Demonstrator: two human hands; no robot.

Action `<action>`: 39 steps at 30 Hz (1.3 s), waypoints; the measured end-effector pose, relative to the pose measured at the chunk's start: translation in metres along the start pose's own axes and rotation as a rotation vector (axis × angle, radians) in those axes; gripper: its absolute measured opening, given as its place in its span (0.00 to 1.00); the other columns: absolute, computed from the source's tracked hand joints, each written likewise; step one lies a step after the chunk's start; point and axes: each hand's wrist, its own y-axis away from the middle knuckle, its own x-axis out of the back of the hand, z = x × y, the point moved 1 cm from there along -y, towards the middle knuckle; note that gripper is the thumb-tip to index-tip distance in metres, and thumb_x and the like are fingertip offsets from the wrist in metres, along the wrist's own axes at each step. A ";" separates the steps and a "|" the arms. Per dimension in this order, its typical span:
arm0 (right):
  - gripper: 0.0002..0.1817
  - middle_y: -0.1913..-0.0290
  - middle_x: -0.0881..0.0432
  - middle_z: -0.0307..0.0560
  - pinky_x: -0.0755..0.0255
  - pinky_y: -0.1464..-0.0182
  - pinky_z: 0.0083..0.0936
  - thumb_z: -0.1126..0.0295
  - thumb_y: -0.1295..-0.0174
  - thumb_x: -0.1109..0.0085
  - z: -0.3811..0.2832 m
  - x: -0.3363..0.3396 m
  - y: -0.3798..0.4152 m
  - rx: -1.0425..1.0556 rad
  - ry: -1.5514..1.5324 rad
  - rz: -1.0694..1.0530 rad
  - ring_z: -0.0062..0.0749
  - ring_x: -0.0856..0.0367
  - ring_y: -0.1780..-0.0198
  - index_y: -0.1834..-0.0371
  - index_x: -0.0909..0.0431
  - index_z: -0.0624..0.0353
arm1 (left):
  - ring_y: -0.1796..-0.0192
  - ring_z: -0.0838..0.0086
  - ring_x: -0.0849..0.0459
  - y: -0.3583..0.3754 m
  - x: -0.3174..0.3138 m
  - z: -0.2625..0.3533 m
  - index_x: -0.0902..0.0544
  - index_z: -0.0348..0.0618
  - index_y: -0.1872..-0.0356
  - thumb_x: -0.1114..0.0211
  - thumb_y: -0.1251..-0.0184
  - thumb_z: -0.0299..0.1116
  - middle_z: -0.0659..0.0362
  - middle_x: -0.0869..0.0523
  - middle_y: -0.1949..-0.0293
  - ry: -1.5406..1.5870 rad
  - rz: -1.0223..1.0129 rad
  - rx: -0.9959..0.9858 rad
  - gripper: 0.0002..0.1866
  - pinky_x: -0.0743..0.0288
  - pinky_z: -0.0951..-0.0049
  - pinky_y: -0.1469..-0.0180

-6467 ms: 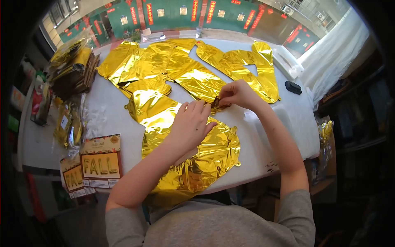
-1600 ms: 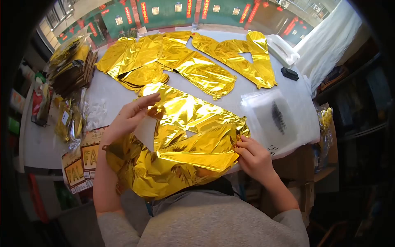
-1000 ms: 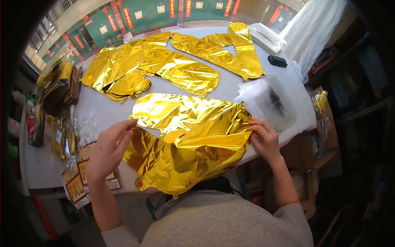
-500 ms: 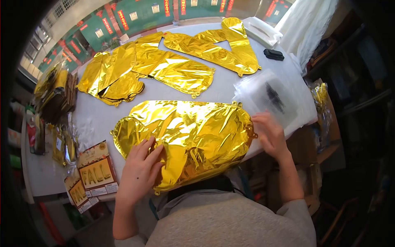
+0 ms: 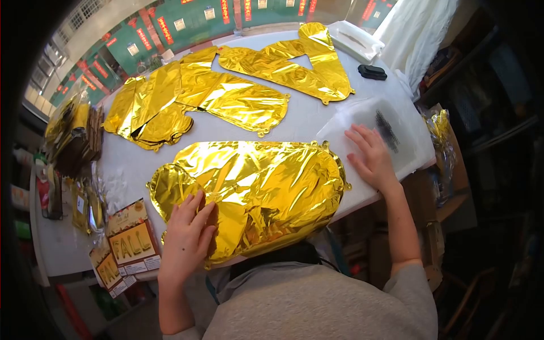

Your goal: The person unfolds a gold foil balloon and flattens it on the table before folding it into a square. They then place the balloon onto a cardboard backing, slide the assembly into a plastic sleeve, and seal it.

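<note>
Two brown cards [image 5: 132, 241] read "FALL" at left; left hand [image 5: 186, 241], fingers spread, presses the crinkled gold foil balloon [image 5: 255, 190] lying left-to-right; right hand [image 5: 371, 158] lies flat on clear plastic bags [image 5: 391, 133].

**Readable text: "FALL" on the packets**

A card packet [image 5: 133, 241] at the table's [image 5: 309, 122] near left edge reads "FALL" in gold letters. A second packet [image 5: 106, 269] beside it shows the same word, partly cut off. Its small print and the red wall signs [image 5: 167, 29] are too small to read.
</note>
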 end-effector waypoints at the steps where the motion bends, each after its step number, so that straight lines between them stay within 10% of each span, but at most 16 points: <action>1: 0.26 0.23 0.25 0.50 0.47 0.15 0.55 0.67 0.29 0.36 -0.008 0.007 0.000 0.082 0.003 -0.059 0.53 0.32 0.19 0.27 0.20 0.50 | 0.20 0.46 0.30 0.000 -0.001 0.001 0.20 0.42 0.29 0.31 0.26 0.33 0.46 0.26 0.22 0.003 -0.004 0.001 0.26 0.40 0.47 0.18; 21: 0.28 0.29 0.22 0.56 0.34 0.24 0.48 0.56 0.27 0.34 0.021 0.006 -0.005 -0.066 0.225 0.169 0.57 0.25 0.28 0.30 0.22 0.59 | 0.18 0.47 0.33 -0.004 -0.004 0.001 0.22 0.43 0.26 0.32 0.25 0.33 0.47 0.29 0.19 0.053 -0.037 -0.008 0.27 0.43 0.46 0.16; 27: 0.32 0.32 0.21 0.63 0.33 0.26 0.47 0.45 0.23 0.40 0.062 0.025 -0.013 -0.449 0.176 0.311 0.59 0.24 0.30 0.33 0.22 0.65 | 0.17 0.46 0.34 -0.007 -0.001 0.008 0.22 0.41 0.27 0.32 0.27 0.31 0.47 0.29 0.19 0.018 -0.007 -0.031 0.27 0.43 0.46 0.16; 33: 0.47 0.28 0.23 0.68 0.35 0.24 0.54 0.28 0.26 0.53 0.195 0.033 -0.028 -0.997 0.377 0.132 0.65 0.26 0.26 0.26 0.27 0.63 | 0.18 0.43 0.33 -0.045 -0.001 0.065 0.23 0.38 0.26 0.35 0.23 0.35 0.43 0.29 0.21 0.078 -0.114 -0.304 0.27 0.42 0.45 0.16; 39: 0.48 0.30 0.21 0.68 0.33 0.26 0.58 0.27 0.28 0.51 0.192 0.017 -0.041 -0.865 0.337 0.087 0.66 0.24 0.28 0.25 0.28 0.62 | 0.19 0.46 0.31 -0.168 -0.088 0.155 0.24 0.30 0.29 0.43 0.17 0.47 0.39 0.27 0.23 0.008 0.065 -0.670 0.29 0.44 0.44 0.16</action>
